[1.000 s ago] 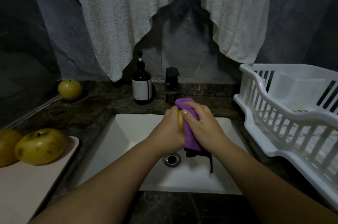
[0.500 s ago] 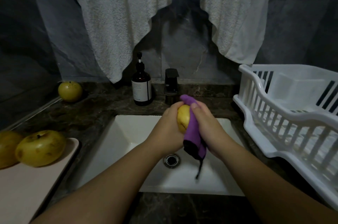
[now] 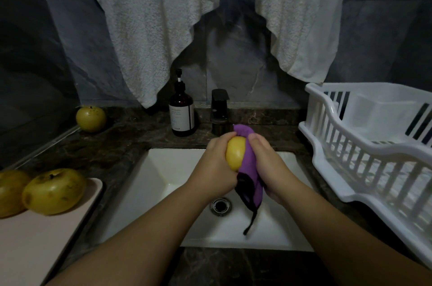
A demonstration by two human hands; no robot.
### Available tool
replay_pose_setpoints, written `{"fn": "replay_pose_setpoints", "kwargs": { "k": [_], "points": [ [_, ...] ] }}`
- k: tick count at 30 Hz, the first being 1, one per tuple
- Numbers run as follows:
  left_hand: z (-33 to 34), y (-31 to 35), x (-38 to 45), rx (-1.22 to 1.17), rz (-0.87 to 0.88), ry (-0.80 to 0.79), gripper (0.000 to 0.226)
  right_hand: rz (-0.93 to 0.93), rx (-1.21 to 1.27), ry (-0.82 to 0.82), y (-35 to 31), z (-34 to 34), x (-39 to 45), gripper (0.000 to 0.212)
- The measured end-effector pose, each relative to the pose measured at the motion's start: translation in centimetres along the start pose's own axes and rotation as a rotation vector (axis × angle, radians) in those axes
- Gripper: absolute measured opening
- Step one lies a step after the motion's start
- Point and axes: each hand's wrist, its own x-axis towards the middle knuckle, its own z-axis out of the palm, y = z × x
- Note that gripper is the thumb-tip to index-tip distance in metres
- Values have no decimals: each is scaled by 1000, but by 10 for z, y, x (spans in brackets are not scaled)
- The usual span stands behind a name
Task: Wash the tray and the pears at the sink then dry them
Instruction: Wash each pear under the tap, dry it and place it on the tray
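Above the white sink [image 3: 163, 168], my left hand [image 3: 216, 164] grips a yellow pear [image 3: 235, 152]. My right hand [image 3: 268, 164] holds a purple cloth [image 3: 250, 164] with a black edge pressed against the pear's right side; a black strap hangs down from the cloth. Two more pears [image 3: 53, 191] [image 3: 9, 191] sit on a pale tray [image 3: 42, 232] at the left. Another pear [image 3: 90, 118] rests on the dark counter at the back left.
A brown pump bottle [image 3: 181, 112] and a black tap [image 3: 219, 110] stand behind the sink. A white dish rack [image 3: 374, 152] fills the right counter. A white towel [image 3: 210, 16] hangs on the wall above. The drain [image 3: 221, 206] lies below my hands.
The cloth has slid to the pear's right side, uncovering more of the yellow pear. Both hands stay over the sink, slightly turned.
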Motion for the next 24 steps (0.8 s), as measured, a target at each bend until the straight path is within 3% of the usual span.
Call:
{"fn": "replay_pose_setpoints", "kwargs": {
  "k": [5, 7, 10, 12, 16, 21, 22, 24],
  "points": [
    [3, 3, 6, 93, -54, 27, 60, -187, -512, 15, 5, 1, 1, 32],
    [3, 0, 5, 27, -63, 26, 66, -176, -443, 3, 4, 2, 0, 32],
    [2, 1, 1, -51, -44, 40, 93, 21, 53, 15, 1, 3, -1, 29],
    [1, 2, 1, -88, -12, 50, 98, 148, 242, 47, -1, 4, -1, 26],
    [0, 7, 3, 94, -27, 57, 89, 14, 24, 80, -2, 2, 0, 23],
    [2, 5, 4, 144, -56, 41, 61, -184, -563, 46, 8, 0, 2, 36],
    [2, 5, 4, 115, -45, 46, 64, -192, -560, 33, 9, 0, 3, 36],
    [1, 4, 3, 44, -43, 62, 79, -113, -300, 19, 5, 1, 2, 33]
  ]
}}
